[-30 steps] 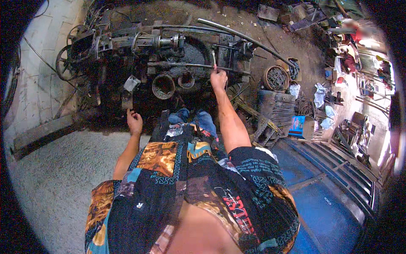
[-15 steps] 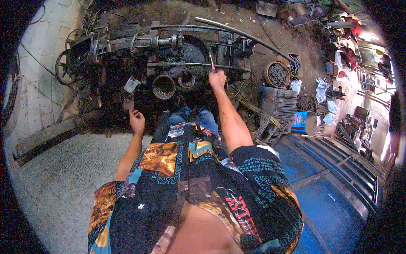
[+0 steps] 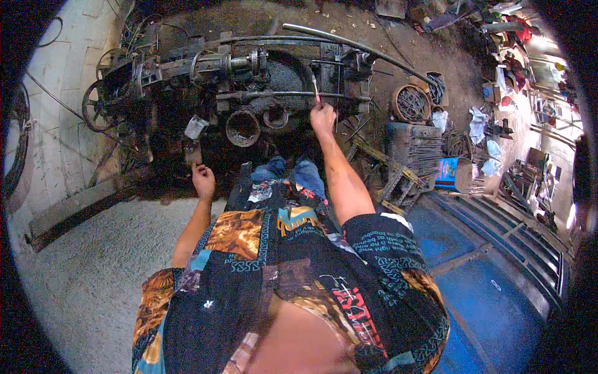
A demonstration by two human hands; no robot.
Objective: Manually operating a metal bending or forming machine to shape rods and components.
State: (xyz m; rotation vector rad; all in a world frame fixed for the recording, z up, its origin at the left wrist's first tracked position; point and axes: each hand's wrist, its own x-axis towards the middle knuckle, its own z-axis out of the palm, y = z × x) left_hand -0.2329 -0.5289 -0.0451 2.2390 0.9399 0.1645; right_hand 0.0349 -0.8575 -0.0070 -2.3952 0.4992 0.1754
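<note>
In my right hand (image 3: 322, 118) is a slim brush-like tool (image 3: 316, 88) with a red handle and a pale tip. The fingers are closed round the handle, and the tip points away from me over the front bar of a dark, greasy lathe-like machine (image 3: 237, 62). My left hand (image 3: 203, 181) is lower and to the left, its fingers curled at the lower end of a brownish flat piece (image 3: 193, 153) on the machine's near side. What those fingers grip is too small and dark to make out. Beyond that piece is a clear, boxy object (image 3: 195, 127).
Two round, open metal parts, the larger a ring (image 3: 242, 128), face me. A long metal pipe (image 3: 355, 47) slants over the machine's far right. Right of it stand a basket of metal scraps (image 3: 412, 103), a metal cabinet (image 3: 411, 149) and blue panels (image 3: 473, 274). A handwheel (image 3: 94, 107) is at left.
My right hand and the brush-like tool have shifted slightly right over the machine, and the tool stands a little straighter. My left hand remains by the brownish piece. The view has shifted slightly.
</note>
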